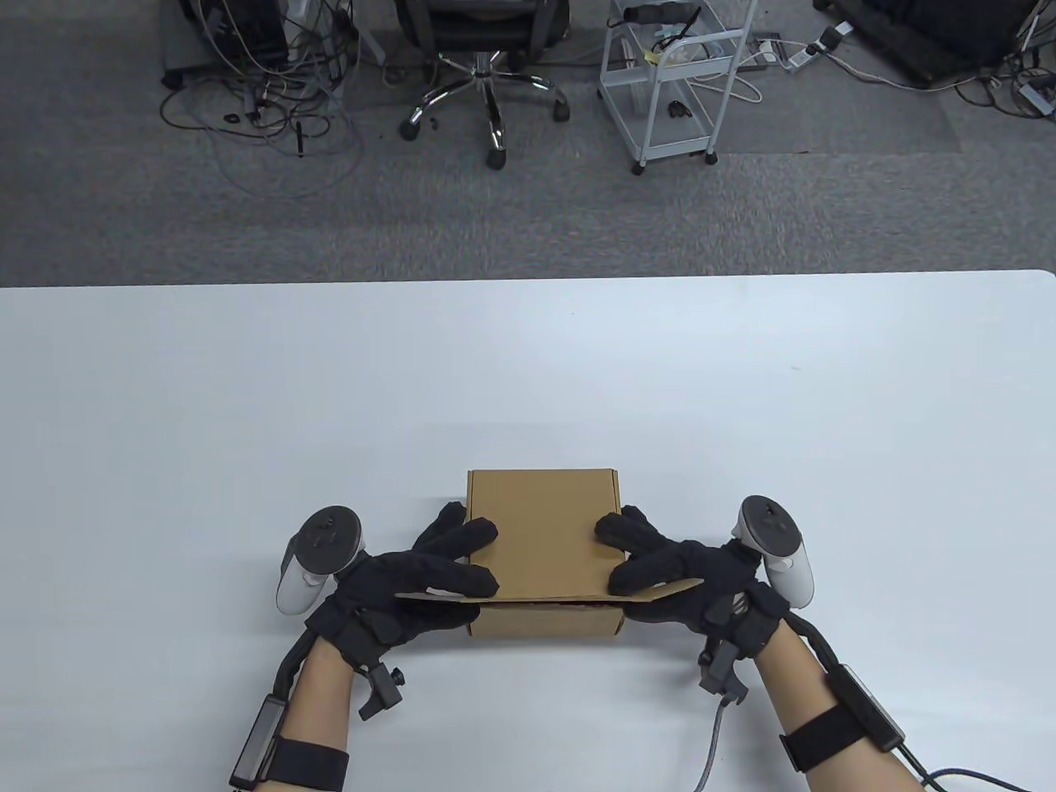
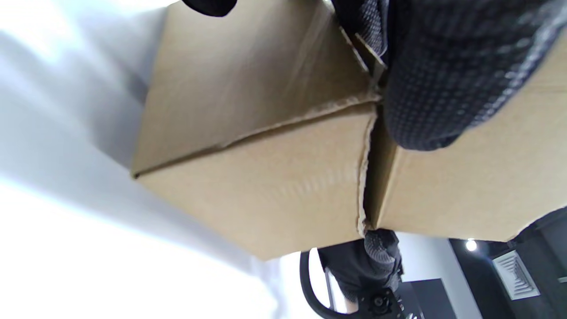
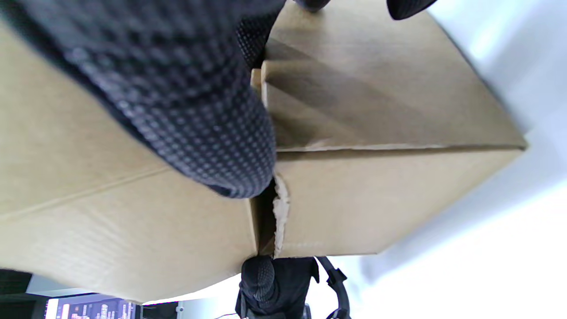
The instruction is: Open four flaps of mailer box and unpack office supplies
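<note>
Both grips are on the box: the left hand (image 1: 412, 573) clasps the near-left corner of the mailer box (image 1: 540, 528), fingers spread over the lid and side, thumb (image 2: 425, 88) pressed along the front at the corner slit. The right hand (image 1: 668, 569) mirrors it on the near-right corner, fingers draped over the top, thumb (image 3: 186, 97) bearing on the front panel right at the torn corner seam. So each grip is closed around cardboard, not wide, holding the box's front flap (image 1: 553, 596) at its two ends.

And look at that flap: its near edge stands out past the box front as a thin brown line, running from under the left palm across to under the right palm, a dark gap showing beneath it over the front wall. In the wrist views the corner slits gape a little, ragged edges showing, and each camera catches the opposite gloved hand beyond the far corner of the box.

The box itself sits on the white desk (image 1: 247, 412), near the front edge and about centred between the forearms, lid otherwise flat and shut. A grey-white tracker (image 1: 318, 557) rides the back of the left hand, another tracker (image 1: 775, 549) on the right.

Beyond the desk, grey carpet, an office chair (image 1: 487, 74), a white cart (image 1: 672, 82) and cables.
</note>
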The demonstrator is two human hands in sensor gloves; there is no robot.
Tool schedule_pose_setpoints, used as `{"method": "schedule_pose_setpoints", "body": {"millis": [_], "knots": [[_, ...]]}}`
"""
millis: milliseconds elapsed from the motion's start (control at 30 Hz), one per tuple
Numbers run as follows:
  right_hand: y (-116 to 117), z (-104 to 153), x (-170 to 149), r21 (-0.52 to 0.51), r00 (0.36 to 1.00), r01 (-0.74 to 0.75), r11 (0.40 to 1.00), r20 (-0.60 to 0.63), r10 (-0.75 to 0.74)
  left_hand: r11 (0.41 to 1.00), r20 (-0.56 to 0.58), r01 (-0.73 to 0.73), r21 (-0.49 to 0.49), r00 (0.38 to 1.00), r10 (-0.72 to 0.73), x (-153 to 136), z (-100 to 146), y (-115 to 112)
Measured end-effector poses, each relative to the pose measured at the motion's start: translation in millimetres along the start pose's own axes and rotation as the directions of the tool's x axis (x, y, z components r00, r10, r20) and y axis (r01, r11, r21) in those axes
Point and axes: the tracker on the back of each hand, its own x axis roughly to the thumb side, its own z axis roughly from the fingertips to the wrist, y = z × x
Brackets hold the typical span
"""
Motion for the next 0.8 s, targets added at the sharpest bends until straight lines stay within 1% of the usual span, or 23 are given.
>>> {"method": "schedule_pose_setpoints", "body": {"millis": [67, 167, 267, 400, 433, 500, 533, 600, 700, 800], "knots": [[2, 1, 2, 0.014, 1.0, 0.008, 1.0, 0.01, -0.008, 1.0, 0.006, -0.016, -0.007, 1.0, 0.016, 2, 1, 1], [2, 3, 12, 0.016, 0.999, 0.018, 1.0, 0.046, -0.019, 1.0, 0.021, 0.001, -0.018, 1.0, 0.0, 11, 3, 2], [4, 6, 21, -0.015, 0.995, 0.037, 0.999, 0.092, -0.035, 1.0, 0.058, -0.011, 0.005, 0.998, 0.011, 20, 5, 3], [9, 10, 32, -0.125, 0.984, 0.102, 0.987, 0.159, -0.082, 0.997, 0.107, -0.031, 0.07, 0.994, 0.024, 28, 8, 5], [10, 11, 34, -0.138, 0.981, 0.111, 0.984, 0.172, -0.087, 0.995, 0.119, -0.036, 0.089, 0.993, 0.025, 30, 9, 5], [13, 12, 38, -0.174, 0.972, 0.163, 0.971, 0.195, -0.128, 0.991, 0.14, -0.051, 0.12, 0.99, 0.034, 32, 9, 4], [14, 13, 40, -0.211, 0.967, 0.193, 0.958, 0.206, -0.149, 0.99, 0.147, -0.057, 0.133, 0.988, 0.037, 32, 9, 3], [17, 13, 43, -0.266, 0.956, 0.244, 0.933, 0.225, -0.186, 0.99, 0.141, -0.041, 0.136, 0.99, 0.022, 33, 8, 2], [22, 14, 48, -0.313, 0.941, 0.308, 0.898, 0.236, -0.241, 0.99, 0.097, 0.034, 0.136, 0.994, -0.048, 30, 6, 0], [23, 15, 52, -0.336, 0.939, 0.324, 0.884, 0.226, -0.258, 0.99, 0.066, 0.072, 0.12, 0.995, -0.081, 26, 1, -4]]}}
